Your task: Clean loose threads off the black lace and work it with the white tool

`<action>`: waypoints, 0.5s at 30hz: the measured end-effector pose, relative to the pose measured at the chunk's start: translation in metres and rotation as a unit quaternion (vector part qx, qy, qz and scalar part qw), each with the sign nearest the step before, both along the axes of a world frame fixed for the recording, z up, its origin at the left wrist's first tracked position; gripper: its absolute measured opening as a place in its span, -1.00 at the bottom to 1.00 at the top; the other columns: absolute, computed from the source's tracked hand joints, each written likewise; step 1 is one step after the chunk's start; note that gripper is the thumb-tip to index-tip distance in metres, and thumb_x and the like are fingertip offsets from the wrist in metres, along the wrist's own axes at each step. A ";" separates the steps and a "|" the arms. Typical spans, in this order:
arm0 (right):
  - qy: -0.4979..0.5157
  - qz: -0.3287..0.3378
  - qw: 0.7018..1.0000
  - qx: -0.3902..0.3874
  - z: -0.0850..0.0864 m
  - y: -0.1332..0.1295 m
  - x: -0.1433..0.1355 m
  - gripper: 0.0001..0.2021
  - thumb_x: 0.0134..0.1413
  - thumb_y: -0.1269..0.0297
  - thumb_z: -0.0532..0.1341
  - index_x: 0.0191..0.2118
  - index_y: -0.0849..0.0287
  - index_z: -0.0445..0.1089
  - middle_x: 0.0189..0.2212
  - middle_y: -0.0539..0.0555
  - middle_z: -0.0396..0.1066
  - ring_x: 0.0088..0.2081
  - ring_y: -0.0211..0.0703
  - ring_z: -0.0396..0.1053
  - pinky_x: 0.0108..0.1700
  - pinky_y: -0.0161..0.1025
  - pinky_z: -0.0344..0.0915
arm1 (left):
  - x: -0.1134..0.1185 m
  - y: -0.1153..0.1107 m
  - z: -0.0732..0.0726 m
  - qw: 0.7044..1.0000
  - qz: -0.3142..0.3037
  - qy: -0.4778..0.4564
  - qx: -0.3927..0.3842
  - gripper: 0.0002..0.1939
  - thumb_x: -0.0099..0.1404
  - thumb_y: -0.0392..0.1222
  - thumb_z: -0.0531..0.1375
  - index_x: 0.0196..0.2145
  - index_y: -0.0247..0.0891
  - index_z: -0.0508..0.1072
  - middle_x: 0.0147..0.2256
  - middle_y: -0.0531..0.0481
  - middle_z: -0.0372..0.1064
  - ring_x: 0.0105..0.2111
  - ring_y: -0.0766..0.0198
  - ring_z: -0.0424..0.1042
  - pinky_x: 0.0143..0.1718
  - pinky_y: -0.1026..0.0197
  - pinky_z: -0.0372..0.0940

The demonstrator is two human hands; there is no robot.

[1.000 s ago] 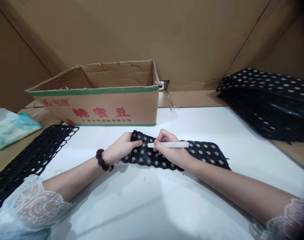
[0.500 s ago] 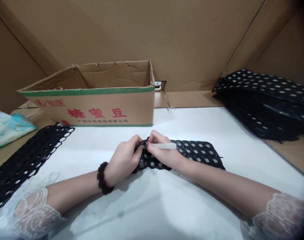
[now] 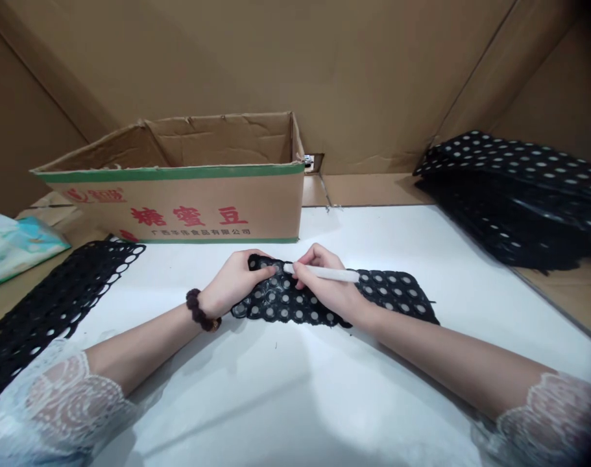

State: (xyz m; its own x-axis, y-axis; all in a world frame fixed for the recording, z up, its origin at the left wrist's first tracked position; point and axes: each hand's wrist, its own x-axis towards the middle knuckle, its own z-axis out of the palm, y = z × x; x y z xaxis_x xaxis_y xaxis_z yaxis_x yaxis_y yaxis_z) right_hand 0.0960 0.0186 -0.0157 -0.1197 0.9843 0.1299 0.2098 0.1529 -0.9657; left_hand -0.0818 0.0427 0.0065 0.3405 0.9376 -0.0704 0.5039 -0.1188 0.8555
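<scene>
A black sheet [image 3: 285, 298] with rows of pale round discs lies lengthwise on the white table top. At its left end my left hand [image 3: 234, 279] is closed on the sheet, thumb on top and the other fingers mostly hidden behind the far edge. My right hand [image 3: 331, 285] grips a white pen-like tool [image 3: 334, 274] and rests over the middle of the sheet. The tool's tip end points left, near the discs beside my left thumb. Whether the tip touches a disc I cannot tell.
Behind my hands stands an open cardboard box [image 3: 178, 204] with red lettering. At left lie a black sheet with open round holes [image 3: 47, 305] and a soft tissue pack [image 3: 25, 250]. More dotted black sheets [image 3: 514, 188] are piled at the right. Cardboard walls [image 3: 373, 84] enclose the back.
My left hand has moved slightly left, and the sheet's left end, bent up before, now lies flatter. The white tool in my right hand has shifted a little right and tilted.
</scene>
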 end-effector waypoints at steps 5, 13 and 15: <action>0.002 0.012 1.000 0.001 -0.001 0.001 0.000 -0.85 0.00 0.22 0.11 -0.44 0.16 0.13 -0.60 -0.06 0.31 -0.52 -0.29 0.33 -0.41 -0.32 0.23 | 0.000 0.000 -0.005 0.999 0.013 0.014 0.040 -0.74 0.11 -0.11 0.09 -0.28 -0.31 0.39 -0.28 -0.03 0.40 -0.25 0.19 0.35 -0.17 0.18 0.18; -0.023 0.043 0.999 0.022 0.001 0.001 -0.001 -0.86 0.01 0.25 0.09 -0.46 0.16 0.13 -0.59 -0.08 0.23 -0.53 -0.32 0.24 -0.45 -0.35 0.15 | 0.009 -0.008 -0.004 0.997 0.032 0.040 0.059 -0.84 0.17 -0.20 0.00 -0.32 -0.26 0.32 -0.28 0.02 0.37 -0.24 0.24 0.33 -0.16 0.21 0.16; -0.055 0.039 0.996 0.056 0.000 0.001 -0.004 -0.87 0.01 0.27 0.07 -0.48 0.16 0.12 -0.58 -0.08 0.19 -0.52 -0.33 0.19 -0.47 -0.36 0.11 | 0.013 -0.012 -0.005 0.991 0.039 0.077 0.101 -0.84 0.20 -0.22 -0.04 -0.32 -0.24 0.30 -0.31 0.02 0.36 -0.26 0.23 0.33 -0.19 0.21 0.16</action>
